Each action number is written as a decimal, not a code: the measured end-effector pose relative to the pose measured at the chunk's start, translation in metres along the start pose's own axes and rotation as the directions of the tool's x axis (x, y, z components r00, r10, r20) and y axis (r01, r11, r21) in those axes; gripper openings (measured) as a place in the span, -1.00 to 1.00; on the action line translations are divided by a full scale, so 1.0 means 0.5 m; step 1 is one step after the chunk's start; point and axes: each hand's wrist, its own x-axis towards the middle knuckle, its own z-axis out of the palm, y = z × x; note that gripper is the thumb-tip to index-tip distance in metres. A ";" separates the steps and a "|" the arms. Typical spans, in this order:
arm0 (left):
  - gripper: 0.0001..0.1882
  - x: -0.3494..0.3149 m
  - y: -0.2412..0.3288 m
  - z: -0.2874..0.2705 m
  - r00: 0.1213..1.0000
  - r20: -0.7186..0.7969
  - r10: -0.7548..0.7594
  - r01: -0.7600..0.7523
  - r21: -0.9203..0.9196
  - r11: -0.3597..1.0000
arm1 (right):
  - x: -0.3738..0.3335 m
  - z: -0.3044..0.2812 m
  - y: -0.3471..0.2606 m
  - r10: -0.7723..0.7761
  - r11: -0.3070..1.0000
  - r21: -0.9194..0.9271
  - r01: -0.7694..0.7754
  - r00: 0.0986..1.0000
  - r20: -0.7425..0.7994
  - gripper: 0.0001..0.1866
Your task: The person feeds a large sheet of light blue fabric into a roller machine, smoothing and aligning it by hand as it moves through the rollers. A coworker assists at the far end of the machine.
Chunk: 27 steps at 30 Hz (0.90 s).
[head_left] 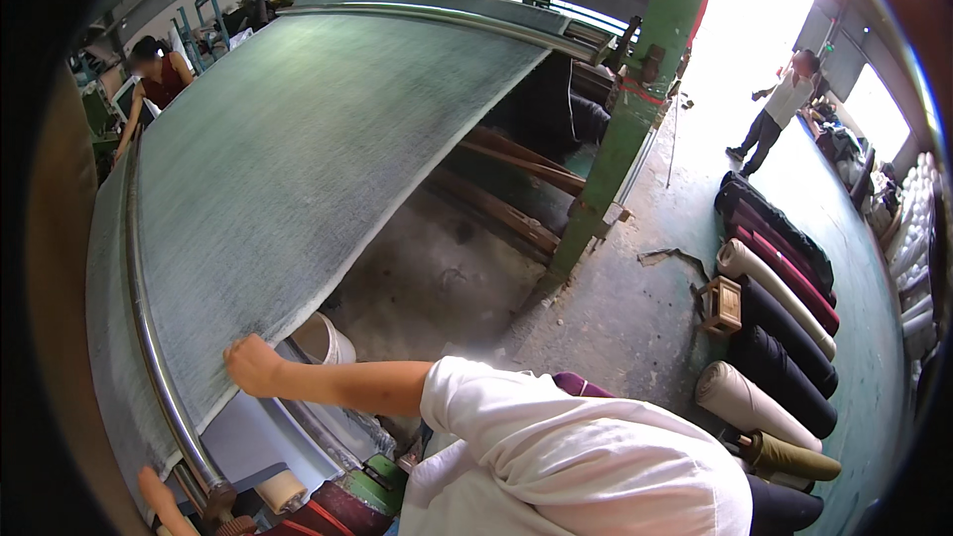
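A wide sheet of grey-green fabric stretches over the machine, from a far metal bar down toward me. My right hand is closed on its right edge, the arm reaching across to the left. At the lower left, my left hand is curled at the fabric's edge, beyond the long shiny metal roller; its fingertips are partly hidden. A pale cardboard-like core lies beside the roller's near end. Under the fabric's edge, near my right hand, stands a white bucket.
A green machine post rises at the right of the fabric. Several fabric rolls lie on the floor to the right, with a small wooden stool beside them. One person is at the far left; another stands at the far right.
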 end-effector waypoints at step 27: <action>-0.69 -0.031 0.034 -0.005 0.989 0.051 0.140 -0.149 0.297 0.943 | -0.158 -0.003 0.344 0.252 0.967 0.025 -0.254 0.932 -0.262 -0.90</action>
